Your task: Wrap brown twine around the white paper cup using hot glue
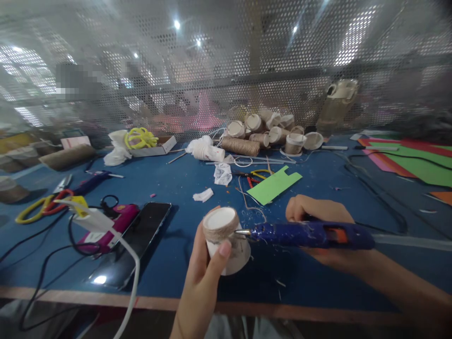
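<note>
My left hand (pixel 206 273) is wrapped round a white paper cup (pixel 235 263), held upside down near the front of the table. Twine (pixel 221 232) circles the cup just below its raised base. In my right hand (pixel 318 212) is a dark blue glue gun (pixel 293 234), lying level with its metal tip pointing left. That tip touches or nearly touches the lower edge of the twine. Part of my right hand is hidden behind the glue gun's body. A thin strand of twine (pixel 259 209) lies on the table behind the cup.
A phone (pixel 148 235), a pink power bank (pixel 116 226), cables and scissors (pixel 45 205) lie at the left. Behind are green paper (pixel 275 185), pliers (pixel 252 181), a twine roll (pixel 240 146) and several wrapped cups (pixel 294 142). Coloured sheets (pixel 420 162) lie at right; a perforated screen (pixel 226 70) stands behind.
</note>
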### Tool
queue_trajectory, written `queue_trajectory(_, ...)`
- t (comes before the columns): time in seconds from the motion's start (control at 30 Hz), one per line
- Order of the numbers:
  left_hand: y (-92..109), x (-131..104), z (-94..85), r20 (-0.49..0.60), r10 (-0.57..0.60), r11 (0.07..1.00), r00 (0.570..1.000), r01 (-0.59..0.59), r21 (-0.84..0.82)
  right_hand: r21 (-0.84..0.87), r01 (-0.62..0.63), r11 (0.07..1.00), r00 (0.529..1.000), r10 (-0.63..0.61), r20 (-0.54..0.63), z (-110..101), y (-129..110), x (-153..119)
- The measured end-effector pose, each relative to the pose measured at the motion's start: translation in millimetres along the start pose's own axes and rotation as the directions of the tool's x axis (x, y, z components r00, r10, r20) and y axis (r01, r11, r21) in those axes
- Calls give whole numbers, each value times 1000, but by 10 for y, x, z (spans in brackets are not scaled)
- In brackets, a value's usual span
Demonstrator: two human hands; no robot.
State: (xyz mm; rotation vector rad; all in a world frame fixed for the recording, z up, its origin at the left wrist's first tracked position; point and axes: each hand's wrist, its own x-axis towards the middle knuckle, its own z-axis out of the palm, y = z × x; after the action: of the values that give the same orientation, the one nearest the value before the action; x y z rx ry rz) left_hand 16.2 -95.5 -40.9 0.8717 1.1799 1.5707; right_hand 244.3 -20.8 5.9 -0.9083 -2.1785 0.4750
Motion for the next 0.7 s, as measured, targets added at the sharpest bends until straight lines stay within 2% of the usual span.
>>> queue_trajectory(0.17,-26,9,-33,-18,-19,999,1000,19,-33,3,-20,1000,1000,20,-17,3,2,-2)
queue_trajectory(0.3,22,10,-14,7,-88,994,996,88,-67,5,-65,998,997,65,-34,4,-15,10)
queue_trajectory(0.37,74,2,26,-39,-131,986,991,126,-113,3,-71,997,997,71,-37,3,-20,13)
queue_trajectory(0.53,162,-20,104,-38,-116,988,992,111,-111,2,-61,998,998,61,-28,6,-4,-5)
queue_trajectory(0.7,164,-25,116,-14,-127,979,992,123,-164,22,-35,999,999,35,-14,14,20,-43)
